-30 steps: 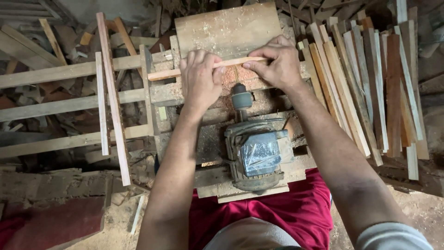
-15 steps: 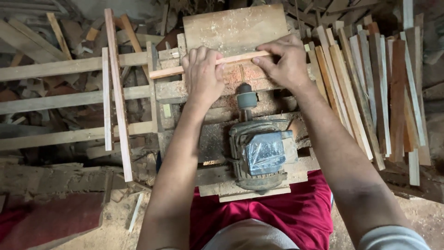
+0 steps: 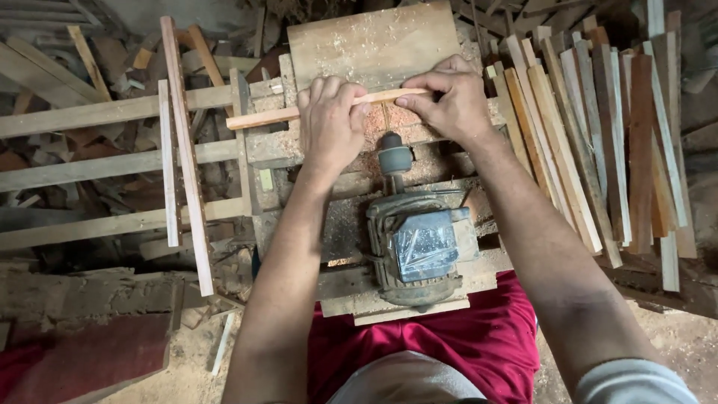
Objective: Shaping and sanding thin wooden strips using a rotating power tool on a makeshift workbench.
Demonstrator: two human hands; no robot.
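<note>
A thin pale wooden strip [image 3: 269, 117] lies crosswise on a sawdust-covered wooden bench [image 3: 366, 45]. My left hand [image 3: 330, 120] grips the strip near its middle, fingers curled over it. My right hand [image 3: 449, 101] pinches the strip's right end between thumb and fingers. Just below both hands stands a grey electric motor [image 3: 419, 243] with its shaft and pulley [image 3: 394, 158] pointing toward the strip. The strip's left end sticks out past the bench edge.
A pile of several cut wooden slats [image 3: 591, 142] leans at the right. Long planks of a wooden frame [image 3: 97, 112] and loose battens [image 3: 183, 142] lie at the left. Scrap wood fills the back. Sawdust covers the floor [image 3: 673, 344].
The strip has slid to the left across the bench, with both hands moving along it. The view has shifted slightly.
</note>
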